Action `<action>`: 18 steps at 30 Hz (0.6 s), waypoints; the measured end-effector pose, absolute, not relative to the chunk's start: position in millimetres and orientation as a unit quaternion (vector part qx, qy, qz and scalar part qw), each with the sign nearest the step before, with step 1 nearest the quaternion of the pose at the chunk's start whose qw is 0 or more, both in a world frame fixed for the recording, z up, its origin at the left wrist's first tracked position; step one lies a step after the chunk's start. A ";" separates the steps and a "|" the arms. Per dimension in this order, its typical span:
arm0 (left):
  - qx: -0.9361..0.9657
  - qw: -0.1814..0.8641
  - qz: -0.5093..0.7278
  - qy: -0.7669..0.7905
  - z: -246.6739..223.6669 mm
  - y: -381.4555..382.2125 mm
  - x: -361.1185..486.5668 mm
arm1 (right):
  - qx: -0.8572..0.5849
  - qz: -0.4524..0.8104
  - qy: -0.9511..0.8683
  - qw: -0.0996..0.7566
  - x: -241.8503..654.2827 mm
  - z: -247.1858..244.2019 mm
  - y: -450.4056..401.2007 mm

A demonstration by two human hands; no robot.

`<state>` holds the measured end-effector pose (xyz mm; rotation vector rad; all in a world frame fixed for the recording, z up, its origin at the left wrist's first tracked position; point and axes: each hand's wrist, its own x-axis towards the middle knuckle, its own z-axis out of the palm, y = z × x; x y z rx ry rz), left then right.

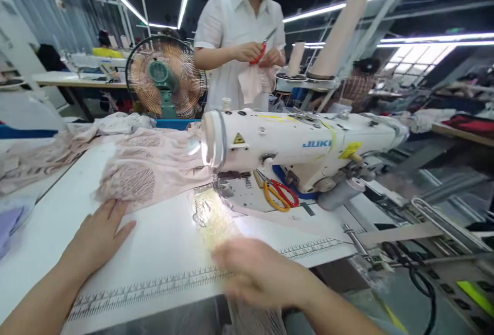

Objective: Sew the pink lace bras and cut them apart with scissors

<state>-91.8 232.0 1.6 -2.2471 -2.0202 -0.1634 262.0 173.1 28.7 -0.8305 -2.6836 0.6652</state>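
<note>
My left hand point(96, 237) lies flat on the white table, thumb apart, its fingertips at the edge of a pale pink lace-panelled garment piece point(142, 170). That fabric runs under the head of a white JUKI sewing machine point(270, 137). My right hand point(258, 270) is smeared by motion near the table's front edge, over a printed ruler strip point(170, 283). Whether it holds anything cannot be made out. Some lace-like fabric point(257, 319) hangs just below it. Yellowish tape point(212, 216) covers the tabletop between the machine and my right hand.
Scissors with red and yellow handles point(280, 193) rest by the machine, near a grey thread spool point(341, 193). More pink fabric point(46, 155) lies at left. A fan point(165, 77) stands behind. Across the machine, a person in white point(239, 41) holds red-handled scissors point(260, 52) and cloth.
</note>
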 end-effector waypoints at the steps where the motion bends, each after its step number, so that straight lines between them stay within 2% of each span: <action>1: -0.738 0.046 -0.081 -0.668 4.5 230.0 -91.1 | -0.195 0.326 -0.919 0.103 270.9 21.4 156.1; 2: -0.733 0.039 -0.121 -0.669 7.2 226.4 -90.7 | -0.131 0.407 -0.902 0.060 280.9 10.8 140.7; 3: -0.718 0.040 -0.173 -0.674 9.8 222.0 -90.6 | -0.126 0.461 -0.878 0.009 291.3 -2.8 127.8; 5: -0.675 0.061 -0.275 -0.682 13.9 213.3 -91.5 | -0.297 0.482 -0.824 -0.008 310.2 -37.4 111.1; 7: -0.634 0.093 -0.350 -0.683 15.8 207.8 -94.4 | -0.527 0.403 -0.747 0.048 323.8 -76.3 106.0; 8: -0.623 0.109 -0.379 -0.676 15.7 206.7 -96.3 | -0.582 0.370 -0.719 0.085 328.3 -95.1 106.4; 13: -0.597 0.157 -0.470 -0.631 11.7 206.7 -102.7 | -0.610 0.331 -0.718 0.056 330.1 -157.5 111.2; 18: -0.614 0.133 -0.462 -0.626 14.7 197.1 -103.5 | -0.603 0.277 -0.747 0.042 328.8 -163.0 103.0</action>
